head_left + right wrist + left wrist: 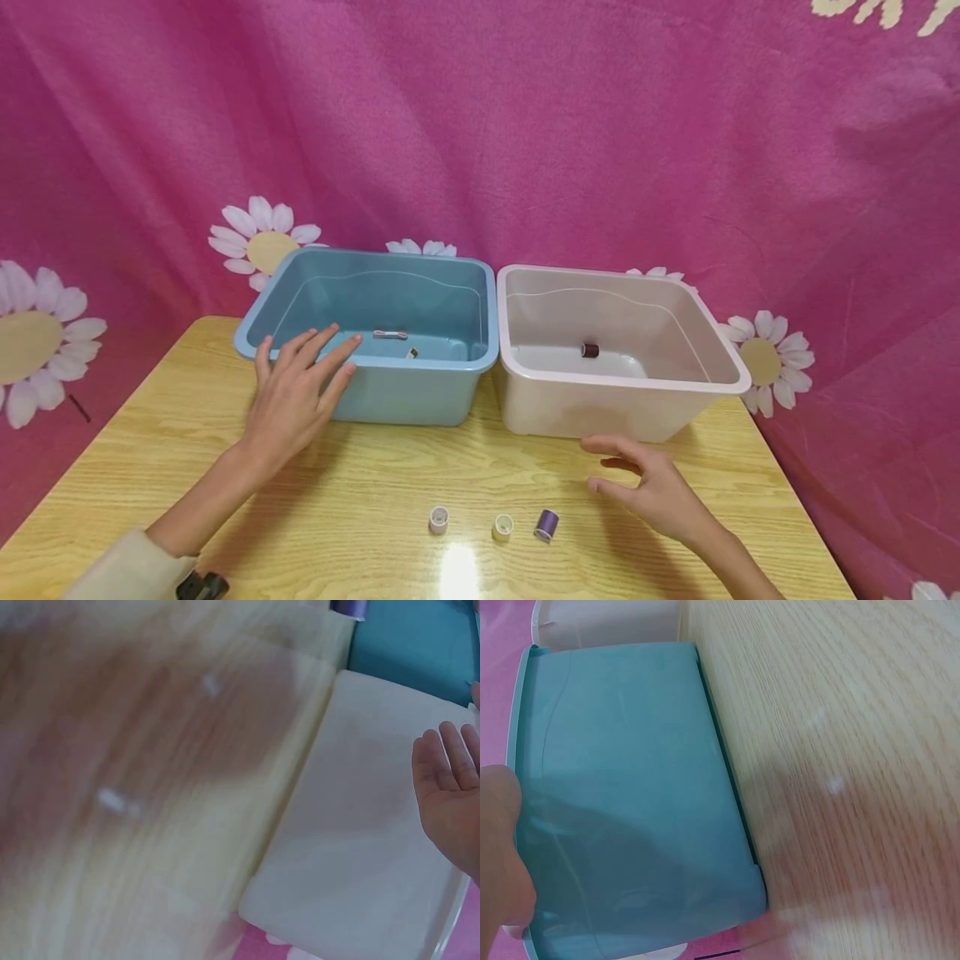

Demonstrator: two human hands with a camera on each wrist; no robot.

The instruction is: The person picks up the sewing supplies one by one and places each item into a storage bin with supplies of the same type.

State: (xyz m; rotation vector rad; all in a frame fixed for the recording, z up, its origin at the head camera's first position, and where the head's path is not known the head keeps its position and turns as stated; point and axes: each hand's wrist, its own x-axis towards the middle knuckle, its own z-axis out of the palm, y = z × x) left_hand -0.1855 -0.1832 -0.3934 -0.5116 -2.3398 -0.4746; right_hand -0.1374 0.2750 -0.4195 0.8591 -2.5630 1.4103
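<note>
My left hand (292, 404) is over the front rim of the blue bin (412, 396), fingers spread and holding nothing. Inside that bin lie a small pale pink-and-white bundle (390, 334) and a tiny item (412, 353) too small to make out. To the right, my right hand (648, 487) hovers above the table in front of the pale pink bin (585, 410), its fingers loosely bent around nothing. A dark brown thread spool (590, 351) lies in the pale bin. Near the right hand are a purple thread spool (547, 525), a pale yellow spool (502, 528) and a white spool (438, 521).
Both bins stand side by side at the back of the wooden table (360, 483). Behind them hangs a magenta cloth (480, 133) with white daisies. A bright light reflection shows near the table's front.
</note>
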